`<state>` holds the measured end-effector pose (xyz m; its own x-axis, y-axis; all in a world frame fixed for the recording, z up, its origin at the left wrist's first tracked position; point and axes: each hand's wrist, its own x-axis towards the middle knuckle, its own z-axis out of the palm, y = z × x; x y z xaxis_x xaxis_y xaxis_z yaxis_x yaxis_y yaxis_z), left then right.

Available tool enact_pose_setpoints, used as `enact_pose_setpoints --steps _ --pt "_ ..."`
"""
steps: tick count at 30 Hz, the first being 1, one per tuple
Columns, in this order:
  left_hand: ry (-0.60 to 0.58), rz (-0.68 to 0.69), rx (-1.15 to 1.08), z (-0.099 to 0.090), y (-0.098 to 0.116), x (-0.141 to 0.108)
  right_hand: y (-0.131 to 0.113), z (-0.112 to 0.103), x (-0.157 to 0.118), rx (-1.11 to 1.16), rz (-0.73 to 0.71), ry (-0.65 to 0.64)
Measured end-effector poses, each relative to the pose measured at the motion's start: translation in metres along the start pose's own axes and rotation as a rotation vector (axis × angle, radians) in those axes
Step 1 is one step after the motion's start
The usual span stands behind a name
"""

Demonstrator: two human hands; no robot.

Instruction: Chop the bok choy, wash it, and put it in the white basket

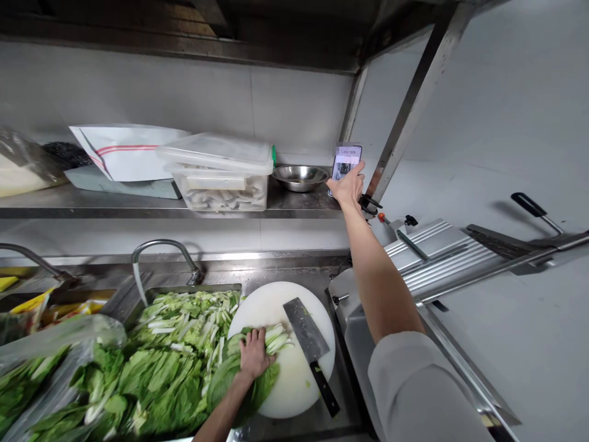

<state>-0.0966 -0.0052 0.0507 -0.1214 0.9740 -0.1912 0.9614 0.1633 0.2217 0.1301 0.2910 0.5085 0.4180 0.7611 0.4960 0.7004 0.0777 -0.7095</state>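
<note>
My left hand (254,354) rests on a bunch of leafy greens (264,382) at the left side of a round white cutting board (294,387), its fingers curled over the stems. A cleaver (306,328) with a black handle lies flat on the board, right of the greens, and nobody holds it. My right arm is stretched up to the shelf, where my right hand (348,184) has its fingers around the lower part of a lit phone (346,157). The phone leans upright at the shelf's right end.
Cut greens and whole leaves (161,374) fill the sink under a curved faucet (161,244). The shelf (92,202) bears a metal bowl (301,178) and a lidded plastic box (223,187). A metal slicing machine (432,258) stands at the right.
</note>
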Motion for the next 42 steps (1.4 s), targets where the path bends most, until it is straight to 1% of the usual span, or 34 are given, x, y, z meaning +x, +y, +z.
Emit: enact_pose_setpoints --steps 6,13,18,24,28,31,35,38,42 --pt "0.017 0.003 -0.004 0.000 0.000 0.000 0.002 0.001 0.000 0.009 0.006 -0.010" --pt "0.010 0.004 0.001 0.000 0.000 0.000 0.000 -0.001 -0.001 0.009 0.011 -0.034" --pt "0.006 -0.006 0.018 0.001 0.000 0.000 0.000 0.002 0.000 0.007 0.060 -0.031" --pt "0.004 -0.002 0.013 0.004 -0.002 0.001 0.001 0.004 0.001 0.012 0.058 -0.011" --pt "0.000 0.007 0.018 0.004 -0.003 0.001 0.000 0.002 0.000 0.001 0.067 -0.020" --pt "-0.022 -0.006 0.027 -0.002 0.000 0.000 0.001 0.002 0.001 -0.027 0.103 -0.056" --pt "-0.056 -0.007 0.008 -0.016 0.004 -0.005 -0.002 -0.002 -0.002 -0.105 0.131 -0.107" --pt "-0.078 -0.006 -0.011 -0.023 0.006 -0.007 -0.011 -0.009 -0.006 -0.216 0.109 -0.175" --pt "-0.090 -0.014 -0.013 -0.024 0.004 -0.007 -0.024 -0.020 -0.010 -0.360 0.105 -0.291"
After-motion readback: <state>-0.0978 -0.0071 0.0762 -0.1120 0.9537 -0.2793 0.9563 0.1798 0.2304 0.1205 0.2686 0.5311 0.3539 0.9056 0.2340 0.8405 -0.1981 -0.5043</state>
